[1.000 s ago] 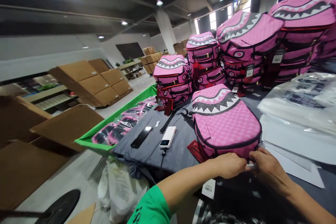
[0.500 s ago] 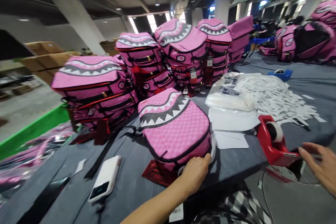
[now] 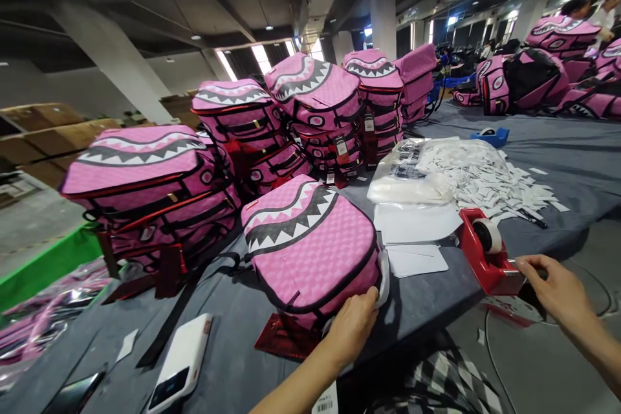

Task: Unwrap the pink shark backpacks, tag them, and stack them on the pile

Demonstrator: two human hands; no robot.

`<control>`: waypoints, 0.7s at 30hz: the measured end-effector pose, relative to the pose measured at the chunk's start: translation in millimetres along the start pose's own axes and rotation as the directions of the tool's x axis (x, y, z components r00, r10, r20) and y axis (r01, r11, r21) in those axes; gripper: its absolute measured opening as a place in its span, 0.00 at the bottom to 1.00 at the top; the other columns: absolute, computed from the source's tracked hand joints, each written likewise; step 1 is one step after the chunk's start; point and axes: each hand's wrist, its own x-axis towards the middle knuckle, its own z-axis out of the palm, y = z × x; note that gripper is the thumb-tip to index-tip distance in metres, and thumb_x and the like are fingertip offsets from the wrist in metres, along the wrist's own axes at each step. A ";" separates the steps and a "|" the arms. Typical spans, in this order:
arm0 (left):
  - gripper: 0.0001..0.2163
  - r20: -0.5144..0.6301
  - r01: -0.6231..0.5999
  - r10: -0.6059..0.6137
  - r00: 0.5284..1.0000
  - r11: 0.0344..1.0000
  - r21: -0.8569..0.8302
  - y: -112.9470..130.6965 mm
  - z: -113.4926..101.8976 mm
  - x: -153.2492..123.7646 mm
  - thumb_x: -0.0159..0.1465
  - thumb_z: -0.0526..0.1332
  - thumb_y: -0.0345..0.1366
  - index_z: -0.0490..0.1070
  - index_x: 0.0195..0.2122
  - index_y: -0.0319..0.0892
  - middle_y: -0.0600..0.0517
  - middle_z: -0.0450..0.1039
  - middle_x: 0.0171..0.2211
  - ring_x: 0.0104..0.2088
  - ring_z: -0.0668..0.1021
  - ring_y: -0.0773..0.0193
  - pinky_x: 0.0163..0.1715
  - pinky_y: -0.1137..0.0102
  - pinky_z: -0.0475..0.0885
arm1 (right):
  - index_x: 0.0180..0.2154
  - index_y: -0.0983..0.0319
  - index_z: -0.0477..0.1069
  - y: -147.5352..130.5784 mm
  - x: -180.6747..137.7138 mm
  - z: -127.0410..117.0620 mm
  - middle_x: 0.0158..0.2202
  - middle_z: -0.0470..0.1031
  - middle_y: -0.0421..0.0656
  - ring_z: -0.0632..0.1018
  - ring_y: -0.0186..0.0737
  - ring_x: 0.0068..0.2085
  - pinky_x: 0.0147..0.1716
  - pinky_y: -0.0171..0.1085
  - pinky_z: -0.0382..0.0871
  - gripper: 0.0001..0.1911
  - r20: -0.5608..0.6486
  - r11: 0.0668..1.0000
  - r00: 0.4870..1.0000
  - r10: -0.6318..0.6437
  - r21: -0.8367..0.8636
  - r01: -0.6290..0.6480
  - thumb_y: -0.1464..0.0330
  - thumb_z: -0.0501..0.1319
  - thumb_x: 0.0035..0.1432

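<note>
A pink checked backpack [image 3: 310, 259] with a printed shark mouth lies on the table in front of me. My left hand [image 3: 354, 323] is closed on its near right edge, beside a white strip [image 3: 384, 279] that sticks out along the side. A dark red shiny tag [image 3: 279, 336] rests under the bag's near edge. On the right, a red tape dispenser [image 3: 478, 252] holds a roll of tape [image 3: 488, 235]. At its cutting end, my right hand [image 3: 555, 288] pinches the tape with thumb and forefinger; the strip itself is barely visible.
Stacked pink backpacks [image 3: 150, 181] line the table's far side. Beyond the dispenser lie white cards [image 3: 417, 260], plastic bags [image 3: 407, 187] and a heap of white slips [image 3: 495, 181]. A white power bank [image 3: 182, 359] and a phone [image 3: 72, 394] are at left, near a green bin [image 3: 53, 265].
My right hand has moved in to the dispenser's front end, its fingers closing into a pinch. My left hand stays on the backpack. The view has shifted right.
</note>
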 end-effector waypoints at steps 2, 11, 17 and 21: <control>0.06 0.005 -0.009 0.009 1.000 1.000 0.001 0.7 -1.0 0.3 0.69 0.56 0.26 0.66 0.44 0.42 0.50 0.78 0.40 0.42 0.80 0.60 0.38 0.71 0.65 | 0.29 0.56 0.71 4.2 -18.8 -2.2 0.23 0.77 0.49 0.72 0.42 0.18 0.18 0.40 0.60 0.18 0.007 0.989 0.996 0.088 0.115 -0.089 0.49 0.60 0.55; 0.01 -0.028 0.074 -0.073 0.997 0.997 0.033 5.8 -4.3 -3.0 0.69 0.61 0.31 0.69 0.41 0.42 0.51 0.78 0.38 0.40 0.80 0.60 0.35 0.72 0.63 | 0.26 0.57 0.55 -57.5 -119.9 95.9 0.21 0.55 0.34 0.55 0.30 0.18 0.14 0.31 0.50 0.26 0.524 0.459 0.831 0.185 0.702 -0.545 0.45 0.62 0.59; 0.06 -0.075 0.028 -0.052 0.996 0.956 -0.292 -4.0 -8.0 -0.6 0.63 0.67 0.33 0.70 0.32 0.41 0.61 0.63 0.24 0.28 0.68 0.70 0.28 0.74 0.55 | 0.30 0.58 0.61 -135.1 -155.5 157.0 0.19 0.56 0.32 0.57 0.29 0.20 0.19 0.30 0.51 0.31 0.699 0.456 0.707 -0.107 0.666 -0.590 0.37 0.64 0.52; 0.06 -0.082 0.046 -0.081 0.993 0.931 -0.363 -6.4 -4.6 -0.8 0.61 0.67 0.31 0.70 0.30 0.40 0.61 0.60 0.24 0.27 0.65 0.71 0.27 0.73 0.53 | 0.28 0.58 0.62 -140.4 -150.3 173.7 0.20 0.58 0.34 0.60 0.31 0.21 0.19 0.32 0.55 0.32 0.597 0.544 0.795 -0.110 0.706 -0.454 0.35 0.61 0.52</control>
